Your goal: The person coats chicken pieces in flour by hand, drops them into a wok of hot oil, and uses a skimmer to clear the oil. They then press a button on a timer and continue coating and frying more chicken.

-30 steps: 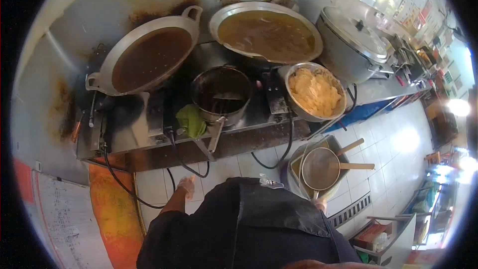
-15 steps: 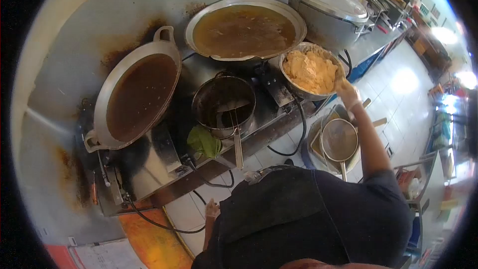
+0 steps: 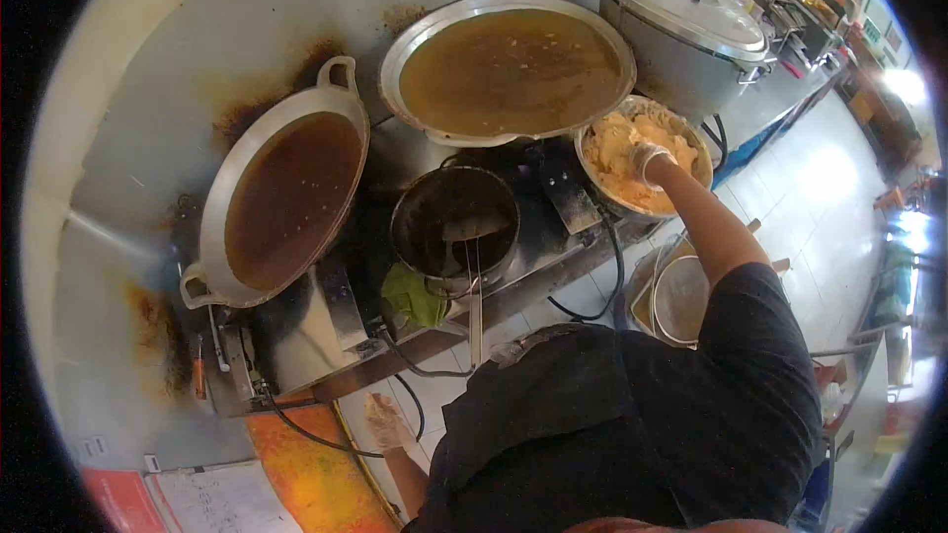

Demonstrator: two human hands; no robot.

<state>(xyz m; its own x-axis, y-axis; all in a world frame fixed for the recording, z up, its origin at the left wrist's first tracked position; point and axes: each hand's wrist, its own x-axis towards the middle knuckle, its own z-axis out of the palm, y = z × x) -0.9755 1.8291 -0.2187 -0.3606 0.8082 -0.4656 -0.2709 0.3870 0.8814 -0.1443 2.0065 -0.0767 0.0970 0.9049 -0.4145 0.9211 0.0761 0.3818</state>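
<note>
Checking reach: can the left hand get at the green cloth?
Likely yes: the cloth looks uncovered on its near side, though black hoses run between it and the left hand in view.

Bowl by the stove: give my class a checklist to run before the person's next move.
1. Right hand inside the bowl: ok, reaching into the food.
2. Left hand away from the pans: ok, low by the person's side.
3. Liquid in the wide pan safe to approach: cannot tell, temperature doesn't show.
4. Utensil handle behind the counter edge: not ok, juts past it.
</note>
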